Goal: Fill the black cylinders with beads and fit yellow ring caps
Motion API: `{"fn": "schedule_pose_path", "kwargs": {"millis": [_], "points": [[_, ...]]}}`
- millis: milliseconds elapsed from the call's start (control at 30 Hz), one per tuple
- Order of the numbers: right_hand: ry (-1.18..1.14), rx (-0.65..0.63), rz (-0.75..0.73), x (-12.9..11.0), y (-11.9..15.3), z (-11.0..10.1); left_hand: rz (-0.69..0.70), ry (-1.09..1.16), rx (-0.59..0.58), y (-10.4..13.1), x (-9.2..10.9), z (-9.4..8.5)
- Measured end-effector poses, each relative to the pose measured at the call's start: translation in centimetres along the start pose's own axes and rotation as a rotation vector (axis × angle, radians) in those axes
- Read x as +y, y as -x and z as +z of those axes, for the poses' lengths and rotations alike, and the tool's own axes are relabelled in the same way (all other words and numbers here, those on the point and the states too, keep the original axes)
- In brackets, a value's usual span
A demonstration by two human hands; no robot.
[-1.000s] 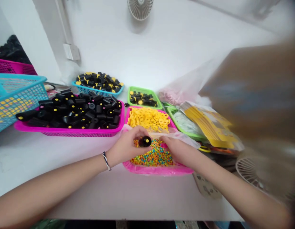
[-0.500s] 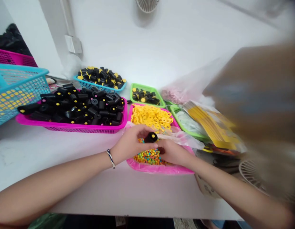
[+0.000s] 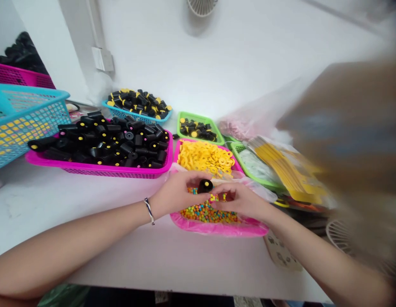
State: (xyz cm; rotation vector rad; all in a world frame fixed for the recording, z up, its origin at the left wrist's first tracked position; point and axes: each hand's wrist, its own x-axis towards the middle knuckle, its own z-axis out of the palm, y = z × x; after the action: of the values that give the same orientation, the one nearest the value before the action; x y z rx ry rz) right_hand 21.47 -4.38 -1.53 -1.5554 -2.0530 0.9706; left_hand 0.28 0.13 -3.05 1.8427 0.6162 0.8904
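My left hand (image 3: 177,194) is closed round a black cylinder (image 3: 205,186) with a yellow dot in its end, held between thumb and fingers. Close beside it, my right hand (image 3: 241,200) has its fingers curled, with a few small coloured beads (image 3: 214,198) at the fingertips. Both hands are over a pink basket (image 3: 214,228) lined with clear plastic, where a bed of multicoloured beads (image 3: 201,213) lies. Just behind the hands, a pile of flat yellow ring-shaped pieces (image 3: 204,155) fills another pink container.
Left stands a pink basket (image 3: 121,171) heaped with black cylinders. A blue basket (image 3: 137,114) and a green basket (image 3: 200,117) behind hold black-and-yellow pieces. On the right are a green basket (image 3: 241,164), yellow packaging (image 3: 278,170) and a blurred brown shape (image 3: 351,128). A large blue basket (image 3: 31,123) stands far left.
My right hand has risen out of the beads, and its fingertips are now beside the black cylinder. My left hand keeps its hold on the cylinder. The view has shifted slightly.
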Motion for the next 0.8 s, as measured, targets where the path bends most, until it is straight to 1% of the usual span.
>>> {"fn": "schedule_pose_path", "kwargs": {"millis": [67,167,300,367,533,667,800], "points": [[-0.099,0.033,0.040,-0.3,0.4,-0.7,0.040,-0.052,-0.033,0.0,0.2,0.0],[-0.192,0.025,0.051,-0.9,0.7,-1.6,0.102,-0.120,-0.119,0.0,0.5,-0.1],[-0.157,-0.005,0.034,-2.2,0.6,-2.0,0.123,-0.159,-0.198,0.0,0.3,0.0],[-0.109,-0.012,0.023,-2.9,0.4,-2.1,0.119,-0.170,-0.200,0.0,0.2,0.0],[0.059,0.016,-0.022,-4.0,0.1,-2.7,0.118,-0.227,-0.184,0.1,-0.1,0.0],[0.114,-0.010,-0.032,-4.4,0.0,-3.0,0.116,-0.235,-0.175,0.1,-0.2,-0.1],[0.127,0.012,-0.035,-5.0,0.4,-3.4,0.075,-0.232,-0.170,0.1,-0.1,0.0]]}}
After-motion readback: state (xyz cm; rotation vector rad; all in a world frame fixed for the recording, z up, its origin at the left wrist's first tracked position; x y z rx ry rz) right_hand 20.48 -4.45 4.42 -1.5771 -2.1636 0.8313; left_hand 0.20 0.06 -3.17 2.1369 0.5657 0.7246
